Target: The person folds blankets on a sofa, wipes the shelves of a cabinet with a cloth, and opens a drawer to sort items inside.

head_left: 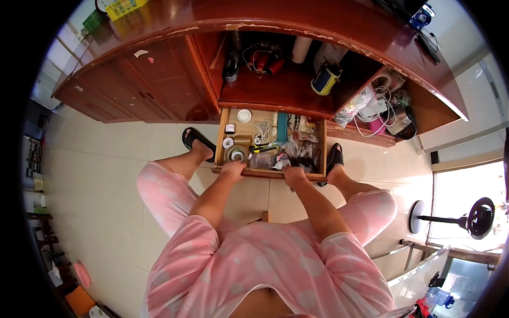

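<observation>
A wooden drawer (pixel 270 174) stands pulled out of the red-brown cabinet, full of small items. My left hand (pixel 233 170) is closed on the left part of its front edge. On the right part of the same edge, my right hand (pixel 293 175) is closed too, its fingertips partly hidden. Near my left hand lie rolls of tape (pixel 235 154). A yellow and black utility knife (pixel 262 149) rests mid-drawer, above a clear plastic box (pixel 261 160). Black cables (pixel 307 153) fill the right side, and a teal box (pixel 282 127) lies at the back. A round white lid (pixel 244 115) sits back left.
The cabinet (pixel 159 79) rises beyond the drawer. Its open shelf holds a blue and yellow can (pixel 325 79); white cables (pixel 374 108) hang from the right compartment. My slippered feet flank the drawer. A black stand with a round head (pixel 480 217) is at the right.
</observation>
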Action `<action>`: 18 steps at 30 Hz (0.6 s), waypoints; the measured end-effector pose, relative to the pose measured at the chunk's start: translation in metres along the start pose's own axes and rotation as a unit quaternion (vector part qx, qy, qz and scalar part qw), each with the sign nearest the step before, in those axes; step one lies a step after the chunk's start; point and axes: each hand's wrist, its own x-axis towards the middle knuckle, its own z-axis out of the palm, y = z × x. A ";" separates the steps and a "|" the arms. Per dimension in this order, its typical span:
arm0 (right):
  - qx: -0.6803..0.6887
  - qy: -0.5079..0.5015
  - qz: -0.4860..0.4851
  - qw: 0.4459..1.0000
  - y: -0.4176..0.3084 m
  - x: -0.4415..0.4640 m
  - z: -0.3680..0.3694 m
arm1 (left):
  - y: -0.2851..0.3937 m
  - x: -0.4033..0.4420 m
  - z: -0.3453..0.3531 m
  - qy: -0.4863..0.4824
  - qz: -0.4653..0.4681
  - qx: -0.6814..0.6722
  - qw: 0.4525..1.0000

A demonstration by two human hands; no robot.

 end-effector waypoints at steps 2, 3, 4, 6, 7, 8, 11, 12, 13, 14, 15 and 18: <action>-0.010 -0.006 -0.005 1.000 -0.005 -0.007 0.004 | 0.006 -0.007 -0.001 -0.014 -0.002 0.006 1.000; -0.008 -0.012 -0.012 1.000 -0.006 -0.008 0.009 | 0.008 -0.008 -0.001 -0.028 0.001 0.009 1.000; -0.005 -0.019 -0.020 1.000 -0.006 -0.008 0.014 | 0.010 -0.010 0.000 -0.042 0.003 0.012 0.999; 0.000 -0.028 -0.025 0.999 -0.007 -0.007 0.020 | 0.009 -0.009 0.005 -0.055 0.007 0.022 0.998; 0.002 -0.030 -0.023 0.999 -0.008 -0.008 0.022 | 0.008 -0.007 0.012 -0.053 0.010 0.030 0.998; 0.004 -0.033 -0.020 0.999 -0.008 -0.008 0.023 | 0.007 -0.005 0.017 -0.052 0.014 0.036 0.998; -0.006 -0.063 -0.016 0.998 -0.010 -0.003 0.025 | 0.010 -0.008 0.010 -0.071 0.010 0.018 0.997; -0.004 -0.068 -0.019 0.997 -0.010 -0.001 0.026 | 0.009 -0.007 0.013 -0.055 0.014 0.016 0.998; -0.002 -0.073 -0.021 0.997 -0.010 0.000 0.028 | 0.008 -0.007 0.017 -0.039 0.018 0.014 0.999; 0.000 -0.078 -0.023 0.997 -0.009 0.002 0.029 | 0.007 -0.006 0.020 -0.023 0.023 0.011 0.999; 0.000 -0.084 -0.023 0.996 -0.010 0.003 0.028 | 0.006 -0.004 0.021 -0.026 0.024 0.014 0.999; -0.004 -0.098 -0.022 0.995 -0.009 0.007 0.034 | 0.006 0.001 0.026 -0.046 0.025 0.022 0.998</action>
